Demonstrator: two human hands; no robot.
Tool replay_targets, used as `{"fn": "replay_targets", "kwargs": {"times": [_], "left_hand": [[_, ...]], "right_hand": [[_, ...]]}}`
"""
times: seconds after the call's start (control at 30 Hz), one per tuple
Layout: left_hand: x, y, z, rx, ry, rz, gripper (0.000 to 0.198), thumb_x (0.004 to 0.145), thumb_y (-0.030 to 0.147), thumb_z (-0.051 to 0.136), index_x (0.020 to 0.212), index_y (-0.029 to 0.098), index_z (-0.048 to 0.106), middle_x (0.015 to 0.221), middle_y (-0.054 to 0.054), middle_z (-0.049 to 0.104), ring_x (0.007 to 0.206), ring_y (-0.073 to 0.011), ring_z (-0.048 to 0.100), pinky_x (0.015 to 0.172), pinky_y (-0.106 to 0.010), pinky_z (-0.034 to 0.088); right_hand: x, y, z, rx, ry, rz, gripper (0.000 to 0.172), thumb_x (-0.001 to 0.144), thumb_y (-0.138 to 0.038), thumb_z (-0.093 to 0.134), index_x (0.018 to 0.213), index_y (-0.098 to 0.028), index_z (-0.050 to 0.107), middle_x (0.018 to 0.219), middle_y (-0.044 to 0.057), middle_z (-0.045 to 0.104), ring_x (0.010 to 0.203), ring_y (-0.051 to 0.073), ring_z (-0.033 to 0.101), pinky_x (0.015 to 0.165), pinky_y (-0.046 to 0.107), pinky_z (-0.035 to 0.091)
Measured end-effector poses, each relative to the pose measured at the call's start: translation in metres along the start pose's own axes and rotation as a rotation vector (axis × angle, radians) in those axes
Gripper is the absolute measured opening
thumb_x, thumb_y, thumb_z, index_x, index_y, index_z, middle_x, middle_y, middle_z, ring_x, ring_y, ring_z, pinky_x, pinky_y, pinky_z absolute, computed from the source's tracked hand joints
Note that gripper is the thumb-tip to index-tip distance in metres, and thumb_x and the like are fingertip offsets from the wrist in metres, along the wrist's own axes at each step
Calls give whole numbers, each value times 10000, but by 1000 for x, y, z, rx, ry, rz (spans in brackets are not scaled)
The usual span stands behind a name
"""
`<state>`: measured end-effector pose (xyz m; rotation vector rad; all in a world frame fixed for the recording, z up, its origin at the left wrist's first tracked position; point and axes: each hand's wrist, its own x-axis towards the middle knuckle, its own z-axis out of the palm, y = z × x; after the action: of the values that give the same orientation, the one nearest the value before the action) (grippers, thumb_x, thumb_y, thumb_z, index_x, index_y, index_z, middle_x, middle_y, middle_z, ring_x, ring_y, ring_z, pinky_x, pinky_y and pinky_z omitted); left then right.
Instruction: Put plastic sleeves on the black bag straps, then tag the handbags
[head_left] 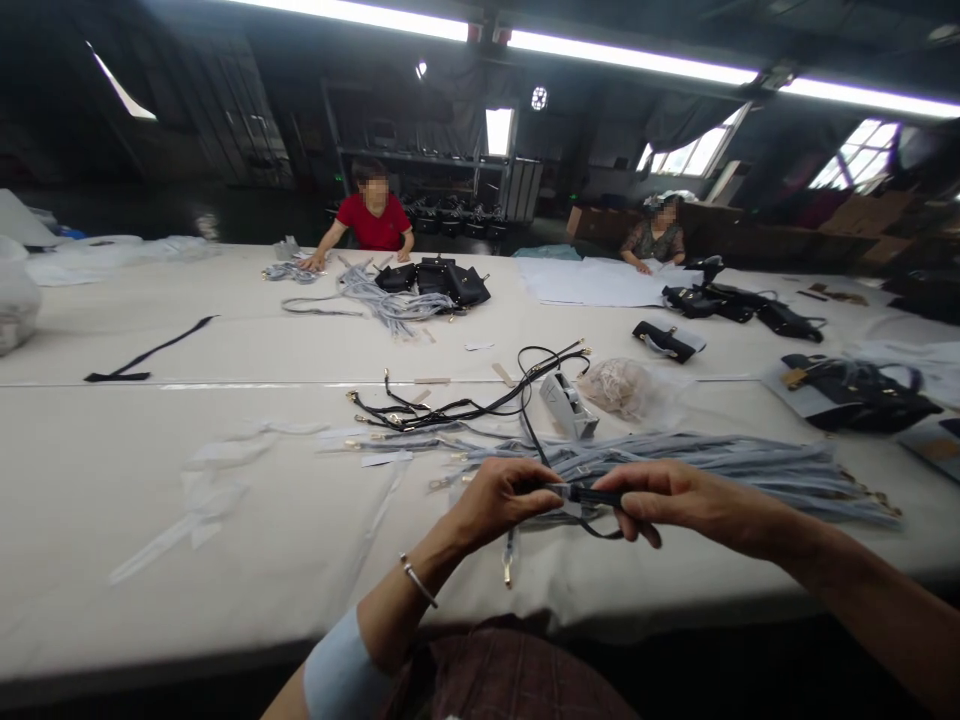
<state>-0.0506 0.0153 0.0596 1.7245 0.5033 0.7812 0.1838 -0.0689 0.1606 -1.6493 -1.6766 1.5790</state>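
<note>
Between my two hands a black strap (596,494) is stretched above the table's near edge. My left hand (510,497) pinches its left part, where a clear or pale wrap shows. My right hand (660,500) grips the strap's right part with thumb and fingers. A loop of the strap hangs below, and a gold clasp (508,575) dangles over the edge. Just behind my hands lies a bundle of straps in grey-blue wrapping (697,460). Several bare black straps (450,412) with gold clasps lie further left.
A grey tape dispenser (568,408) stands behind my hands, beside a clear plastic bag (619,388). Black bags (855,390) lie at right. A long white table (247,350) extends to two people, one in a red top (375,222), one further right (654,240). Crumpled white strips (214,490) lie left.
</note>
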Motion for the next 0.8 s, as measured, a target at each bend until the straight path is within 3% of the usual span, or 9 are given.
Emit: {"fn": "replay_targets", "kwargs": {"times": [0.07, 0.17, 0.23, 0.3, 0.4, 0.5, 0.57, 0.67, 0.8], "left_hand": [[1, 1, 1, -208, -107, -151, 244, 759, 315, 787, 947, 160, 772, 813, -39, 738, 720, -145, 647, 683, -232, 494], [3, 5, 4, -428, -248, -309, 322, 716, 357, 824, 942, 138, 758, 744, -35, 720, 650, -136, 646, 639, -232, 514], [4, 8, 8, -488, -271, -352, 352, 697, 390, 837, 913, 128, 747, 745, -43, 717, 648, -141, 657, 634, -236, 523], [3, 8, 13, -480, -222, -352, 365, 691, 420, 835, 879, 122, 738, 729, -40, 706, 623, -138, 646, 609, -231, 510], [0, 4, 21, -218, -40, -217, 297, 757, 405, 779, 888, 140, 748, 714, -27, 690, 596, -117, 599, 571, -209, 456], [-5, -2, 25, 266, 136, 85, 196, 858, 339, 685, 923, 169, 759, 779, -49, 715, 686, -136, 618, 645, -227, 457], [-8, -5, 25, 478, 184, 228, 212, 911, 343, 630, 975, 181, 751, 849, -75, 738, 765, -158, 649, 719, -250, 475], [-11, -3, 28, 532, 176, 263, 257, 939, 380, 604, 1048, 189, 735, 907, -90, 747, 814, -169, 664, 756, -256, 485], [-11, 1, 37, 379, 200, 135, 204, 874, 341, 696, 997, 192, 761, 844, -61, 739, 753, -156, 647, 711, -237, 477]], "right_hand": [[0, -1, 1, -180, 11, -25, 442, 861, -469, 635, 1218, -211, 657, 894, 56, 731, 724, 190, 651, 618, 282, 488], [4, 0, 9, -663, 141, -247, 358, 862, -331, 664, 1216, -279, 666, 1018, 46, 741, 890, 239, 687, 755, 316, 499], [7, 3, 15, -883, 199, -391, 340, 882, -245, 630, 1219, -276, 656, 1065, 58, 736, 954, 264, 683, 813, 342, 486], [9, 5, 16, -950, 230, -444, 326, 907, -234, 590, 1228, -256, 644, 1081, 79, 730, 963, 271, 680, 819, 352, 480], [8, 6, 5, -840, 210, -367, 323, 908, -354, 610, 1213, -255, 647, 1034, 62, 733, 937, 251, 672, 812, 334, 474], [5, 5, -14, -616, 93, -196, 290, 904, -475, 588, 1030, -248, 716, 880, 14, 723, 796, 186, 641, 698, 272, 453], [5, 6, -22, -472, 55, -140, 315, 903, -491, 569, 925, -222, 732, 802, 8, 698, 705, 151, 590, 625, 249, 419], [6, 7, -24, -282, -3, -124, 354, 878, -512, 586, 910, -191, 732, 772, 23, 684, 663, 136, 542, 601, 247, 400], [8, 9, -22, -162, -102, -96, 397, 818, -561, 661, 941, -187, 717, 812, 36, 688, 708, 157, 554, 623, 259, 414]]}}
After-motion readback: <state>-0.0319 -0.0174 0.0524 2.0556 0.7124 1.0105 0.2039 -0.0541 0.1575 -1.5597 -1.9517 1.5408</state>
